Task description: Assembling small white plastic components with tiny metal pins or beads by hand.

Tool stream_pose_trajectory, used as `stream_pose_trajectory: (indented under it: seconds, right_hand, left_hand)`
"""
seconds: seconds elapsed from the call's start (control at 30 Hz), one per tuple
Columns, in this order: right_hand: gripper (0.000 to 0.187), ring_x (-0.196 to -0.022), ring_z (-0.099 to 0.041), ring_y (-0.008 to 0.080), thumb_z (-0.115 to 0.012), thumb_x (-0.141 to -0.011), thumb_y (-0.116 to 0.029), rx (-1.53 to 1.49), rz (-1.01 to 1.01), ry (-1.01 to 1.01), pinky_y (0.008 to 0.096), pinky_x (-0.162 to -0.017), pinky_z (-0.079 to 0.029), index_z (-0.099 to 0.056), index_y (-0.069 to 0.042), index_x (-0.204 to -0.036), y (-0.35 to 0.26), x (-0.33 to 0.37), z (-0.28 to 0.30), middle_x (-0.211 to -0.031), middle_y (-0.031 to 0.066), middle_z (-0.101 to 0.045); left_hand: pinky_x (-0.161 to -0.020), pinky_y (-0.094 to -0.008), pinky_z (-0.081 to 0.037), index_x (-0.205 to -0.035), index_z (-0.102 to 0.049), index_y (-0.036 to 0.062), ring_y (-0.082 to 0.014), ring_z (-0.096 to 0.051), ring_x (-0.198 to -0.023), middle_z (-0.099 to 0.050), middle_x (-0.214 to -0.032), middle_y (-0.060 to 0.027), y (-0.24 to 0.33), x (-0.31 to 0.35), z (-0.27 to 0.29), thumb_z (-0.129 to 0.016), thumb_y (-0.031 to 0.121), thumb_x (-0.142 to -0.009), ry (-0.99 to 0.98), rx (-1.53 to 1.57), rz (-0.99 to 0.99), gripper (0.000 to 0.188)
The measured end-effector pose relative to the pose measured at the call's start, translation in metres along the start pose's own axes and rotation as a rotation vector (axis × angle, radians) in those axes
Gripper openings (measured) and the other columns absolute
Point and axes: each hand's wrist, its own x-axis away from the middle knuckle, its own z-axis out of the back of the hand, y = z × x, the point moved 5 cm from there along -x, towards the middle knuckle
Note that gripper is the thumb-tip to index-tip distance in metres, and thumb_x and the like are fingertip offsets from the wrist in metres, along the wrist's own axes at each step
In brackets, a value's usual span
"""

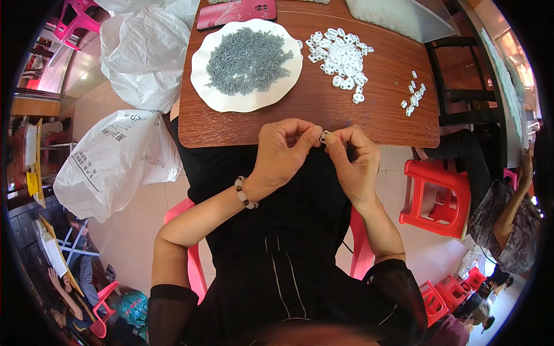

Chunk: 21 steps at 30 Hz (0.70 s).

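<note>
Right hand pinching white piece over table's near edge, fingertip grip likely because piece tiny. Left hand fingertips together just beside; contents hidden, can't tell. Plate presumably corrals loose grey tubes; white pile probably kept reachable.

1. I sit on a pink chair at a brown wooden table.
2. Pale tiles cover the floor, glinting with light at my upper left.
3. To my right stand a red stool and a dark chair.
</note>
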Motion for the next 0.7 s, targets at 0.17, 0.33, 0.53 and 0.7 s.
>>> stream_pose_trajectory:
  seconds: [0.17,0.33,0.53,0.7]
  right_hand:
    - [0.008,-0.062,-0.046,0.0042,-0.066,-0.085,-0.004,-0.095,-0.060,0.012,0.0205,-0.057,-0.038,-0.062,0.001,-0.080,0.0064,-0.0001,0.0025,-0.069,-0.0009,-0.055]
    - [0.009,-0.063,-0.045,0.0012,-0.065,-0.088,-0.005,-0.165,-0.085,-0.003,0.0178,-0.057,-0.038,-0.062,0.001,-0.082,0.0055,0.0001,0.0022,-0.070,-0.0034,-0.056]
    - [0.008,-0.063,-0.046,0.0009,-0.065,-0.088,-0.005,-0.152,-0.103,-0.007,0.0172,-0.058,-0.038,-0.062,0.000,-0.083,0.0038,-0.0001,0.0030,-0.070,-0.0037,-0.057]
    - [0.009,-0.062,-0.045,0.0011,-0.065,-0.088,-0.005,-0.155,-0.092,-0.019,0.0177,-0.057,-0.037,-0.062,0.000,-0.082,0.0035,0.0004,0.0017,-0.070,-0.0036,-0.056]
  left_hand:
    - [-0.052,-0.0178,-0.041,-0.087,-0.068,-0.0022,-0.0021,-0.052,-0.059,-0.066,-0.071,-0.0018,0.0003,-0.0009,-0.0015,-0.063,0.019,-0.092,-0.015,0.030,0.017,0.022]
    - [-0.053,-0.0176,-0.041,-0.088,-0.070,-0.0017,-0.0025,-0.051,-0.059,-0.066,-0.072,-0.0023,0.0041,-0.0020,-0.0011,-0.059,0.026,-0.094,-0.060,0.088,0.052,0.030]
    - [-0.053,-0.0175,-0.041,-0.088,-0.070,-0.0012,-0.0023,-0.051,-0.059,-0.067,-0.073,-0.0027,0.0045,-0.0021,-0.0013,-0.060,0.025,-0.093,-0.069,0.107,0.054,0.028]
    - [-0.053,-0.0175,-0.041,-0.089,-0.069,-0.0015,-0.0020,-0.053,-0.060,-0.066,-0.072,-0.0020,0.0025,-0.0019,-0.0008,-0.064,0.020,-0.091,-0.051,0.079,0.037,0.022]
